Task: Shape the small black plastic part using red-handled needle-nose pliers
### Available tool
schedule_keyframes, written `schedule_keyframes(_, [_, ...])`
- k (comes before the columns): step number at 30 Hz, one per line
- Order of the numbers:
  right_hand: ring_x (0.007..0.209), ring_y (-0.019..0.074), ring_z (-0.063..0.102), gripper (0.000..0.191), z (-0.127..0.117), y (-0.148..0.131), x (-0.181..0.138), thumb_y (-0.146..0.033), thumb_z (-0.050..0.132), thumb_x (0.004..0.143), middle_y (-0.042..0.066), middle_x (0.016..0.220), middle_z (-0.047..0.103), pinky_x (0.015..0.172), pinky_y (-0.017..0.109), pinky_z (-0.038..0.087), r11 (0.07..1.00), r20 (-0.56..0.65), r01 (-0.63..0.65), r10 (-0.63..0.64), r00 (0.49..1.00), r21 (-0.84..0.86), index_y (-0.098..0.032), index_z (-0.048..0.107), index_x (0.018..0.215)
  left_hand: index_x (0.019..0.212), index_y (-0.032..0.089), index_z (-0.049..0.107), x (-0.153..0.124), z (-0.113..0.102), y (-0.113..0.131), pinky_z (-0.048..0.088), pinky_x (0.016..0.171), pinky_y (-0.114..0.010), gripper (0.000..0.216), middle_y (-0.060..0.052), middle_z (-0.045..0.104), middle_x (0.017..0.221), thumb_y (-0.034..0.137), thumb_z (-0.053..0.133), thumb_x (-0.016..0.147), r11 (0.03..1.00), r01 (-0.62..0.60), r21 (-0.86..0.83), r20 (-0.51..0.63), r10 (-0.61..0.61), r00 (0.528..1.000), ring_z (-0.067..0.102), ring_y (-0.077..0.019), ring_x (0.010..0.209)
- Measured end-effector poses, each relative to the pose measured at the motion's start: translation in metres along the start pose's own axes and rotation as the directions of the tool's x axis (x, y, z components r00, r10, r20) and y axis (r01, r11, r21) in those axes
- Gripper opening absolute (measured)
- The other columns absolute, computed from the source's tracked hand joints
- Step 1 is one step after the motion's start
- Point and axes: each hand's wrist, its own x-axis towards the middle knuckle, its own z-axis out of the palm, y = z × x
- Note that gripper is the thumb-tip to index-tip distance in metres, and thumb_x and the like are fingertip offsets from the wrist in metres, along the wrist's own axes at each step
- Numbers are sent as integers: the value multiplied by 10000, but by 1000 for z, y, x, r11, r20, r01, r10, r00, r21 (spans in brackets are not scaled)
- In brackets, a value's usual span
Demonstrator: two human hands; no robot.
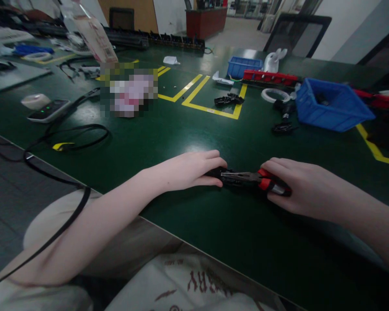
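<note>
Near the table's front edge, my right hand (298, 188) is closed around the red and black handles of a pair of pliers (267, 180). Their long metal jaws point left and lie against a black part (235, 181). My left hand (197, 169) pinches the left end of that black part between thumb and fingers. Its exact kind is unclear, as fingers and pliers cover much of it. Farther back, inside a yellow tape outline, lies a small cluster of black parts (228, 99).
A blue bin (333, 106) stands at the right, with black pieces (283, 128) and a white ring (275, 95) beside it. Behind are a smaller blue bin (244, 67) and a red strip (269, 77). At left, a black cable (84, 127) hangs over the table edge near a bottle (94, 34).
</note>
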Motion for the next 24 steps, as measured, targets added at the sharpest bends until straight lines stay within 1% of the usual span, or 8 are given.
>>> schedule_keyframes(4, [699,196,587,256,3,-2,0,-260,520,716,65,839,594,573,313,476,1000,-5,-16,15,1000,-3,-182,524,959,1191,175,508,-1,0,-1,401,683,-226,350,-49,535,1081,410,490,933,1000,-9,27,-10,9,1000,548,-151,858])
schedule_keyframes(11, [696,204,593,258,-1,-1,-2,-263,537,699,71,837,602,568,324,484,1000,1,-30,30,1000,1,-183,535,944,1181,175,519,-1,1,-1,421,695,-244,392,-58,507,1099,463,496,915,990,-5,140,-46,12,999,540,-162,858])
schedule_keyframes(20, [707,204,596,258,2,-4,1,-253,523,709,75,837,601,584,331,493,999,23,-39,38,999,27,-173,539,953,1154,174,523,-1,2,-2,420,696,-243,364,-57,521,1089,451,498,918,989,-32,146,-67,42,997,546,-163,875])
schedule_keyframes(24, [717,212,604,271,0,-1,0,-260,526,704,79,855,606,597,347,501,999,22,-38,37,999,12,-176,544,961,1148,176,528,0,1,-1,418,696,-240,353,-56,526,1078,443,502,919,990,-24,142,-53,31,998,548,-165,889])
